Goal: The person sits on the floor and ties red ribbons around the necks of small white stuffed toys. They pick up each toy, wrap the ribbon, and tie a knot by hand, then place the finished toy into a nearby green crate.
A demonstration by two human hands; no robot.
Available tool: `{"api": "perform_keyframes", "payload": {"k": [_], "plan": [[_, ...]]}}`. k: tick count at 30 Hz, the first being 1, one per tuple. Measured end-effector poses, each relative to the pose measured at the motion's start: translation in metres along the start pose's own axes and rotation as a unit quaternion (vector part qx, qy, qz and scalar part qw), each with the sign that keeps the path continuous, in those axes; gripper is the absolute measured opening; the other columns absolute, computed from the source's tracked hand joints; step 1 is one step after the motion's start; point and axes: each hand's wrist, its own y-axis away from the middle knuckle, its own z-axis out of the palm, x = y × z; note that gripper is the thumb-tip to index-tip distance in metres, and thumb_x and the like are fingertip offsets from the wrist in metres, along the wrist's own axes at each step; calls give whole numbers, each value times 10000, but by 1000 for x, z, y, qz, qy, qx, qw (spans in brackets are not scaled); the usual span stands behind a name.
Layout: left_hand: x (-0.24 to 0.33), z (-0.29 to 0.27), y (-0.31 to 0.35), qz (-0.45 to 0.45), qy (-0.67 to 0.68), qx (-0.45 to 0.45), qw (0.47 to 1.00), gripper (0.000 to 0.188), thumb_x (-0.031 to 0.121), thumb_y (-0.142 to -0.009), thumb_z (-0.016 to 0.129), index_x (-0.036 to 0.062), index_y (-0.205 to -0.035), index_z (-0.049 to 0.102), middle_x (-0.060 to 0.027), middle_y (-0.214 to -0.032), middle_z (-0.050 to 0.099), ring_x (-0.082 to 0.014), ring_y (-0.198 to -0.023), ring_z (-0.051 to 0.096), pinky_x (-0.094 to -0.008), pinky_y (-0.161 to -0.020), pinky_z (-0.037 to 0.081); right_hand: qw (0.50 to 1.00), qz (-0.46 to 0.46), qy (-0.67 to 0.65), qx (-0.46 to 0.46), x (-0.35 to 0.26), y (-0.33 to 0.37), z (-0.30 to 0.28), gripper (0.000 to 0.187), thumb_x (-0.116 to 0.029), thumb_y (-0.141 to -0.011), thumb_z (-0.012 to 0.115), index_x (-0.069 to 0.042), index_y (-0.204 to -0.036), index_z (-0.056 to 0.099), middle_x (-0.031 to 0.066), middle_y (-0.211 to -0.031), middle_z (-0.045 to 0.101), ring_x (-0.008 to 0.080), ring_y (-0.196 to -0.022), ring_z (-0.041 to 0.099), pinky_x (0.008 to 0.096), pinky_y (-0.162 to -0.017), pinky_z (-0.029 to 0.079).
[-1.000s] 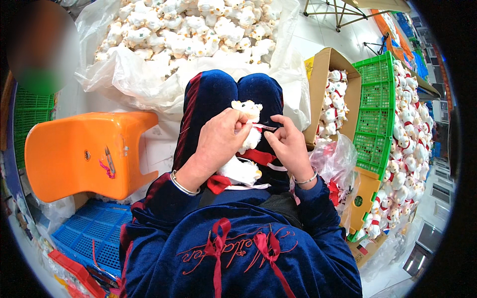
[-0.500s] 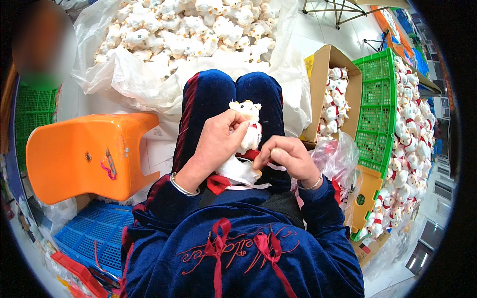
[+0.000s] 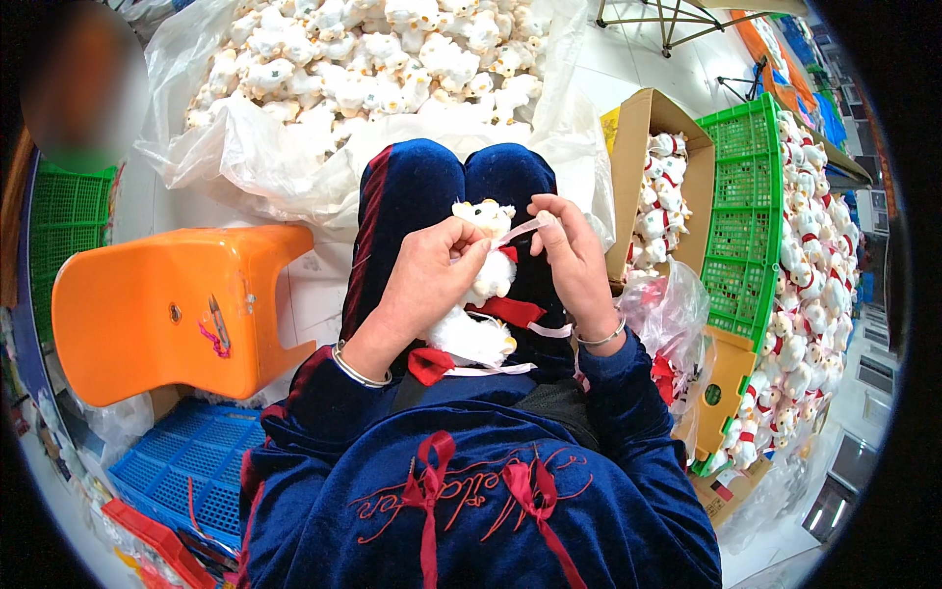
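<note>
A small white plush toy (image 3: 496,280) lies on my lap, head away from me, with a bit of red cloth at its neck. At that neck the thumb and finger of my left hand (image 3: 427,280) are pinched closed. A thin pale ribbon (image 3: 515,233) runs taut from there to my right hand (image 3: 577,257), which pinches its other end. Nearer my waist rests a second white plush toy (image 3: 469,337). Beside it are red cloth pieces (image 3: 512,311) with pale ribbon ends (image 3: 491,370). My left fingers hide part of the first toy's neck.
A large plastic sheet (image 3: 265,157) full of white plush toys spreads beyond my knees. At left stand an orange stool (image 3: 147,314) with snips (image 3: 218,324) on it, and a blue crate (image 3: 186,456). Right are a cardboard box (image 3: 628,147), a green crate (image 3: 741,211) and piled red-scarfed toys (image 3: 810,285).
My right hand has moved up and away from the lower toy and now draws the pale ribbon out to the right. My left hand stays at the toy's neck.
</note>
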Motion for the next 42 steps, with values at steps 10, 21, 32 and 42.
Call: {"api": "perform_keyframes", "payload": {"k": [10,21,32,42], "plan": [[13,-9,-4,-31,-5,-47,998,231,178,-939,705,-41,-1008,733,-78,-828,743,-98,-739,677,-274,-674,547,983,75,-163,-42,-19,7,1,230,-107,-995,667,0,-1187,601,47,-971,663,35,-651,548,185,-589,442],[20,-33,-28,-4,-101,-164,981,238,193,-896,706,-41,-922,739,-121,-784,726,-165,-718,679,-321,-686,542,971,-60,229,-29,-23,18,0,77,-51,-900,713,8,-932,676,106,-784,656,172,-662,601,296,-620,493],[31,-21,-12,-80,-33,-113,990,211,153,-933,670,-56,-925,699,-74,-738,701,-99,-551,636,-269,-518,514,978,0,205,-38,-19,19,5,101,-71,-920,706,16,-965,683,96,-823,698,130,-664,644,290,-593,505],[28,-7,2,-89,20,-63,994,154,102,-968,641,-49,-979,671,-87,-770,710,-105,-584,674,-265,-548,540,996,78,16,-43,-8,16,13,213,29,-939,621,13,-1149,589,63,-896,676,82,-667,643,241,-554,498]]}}
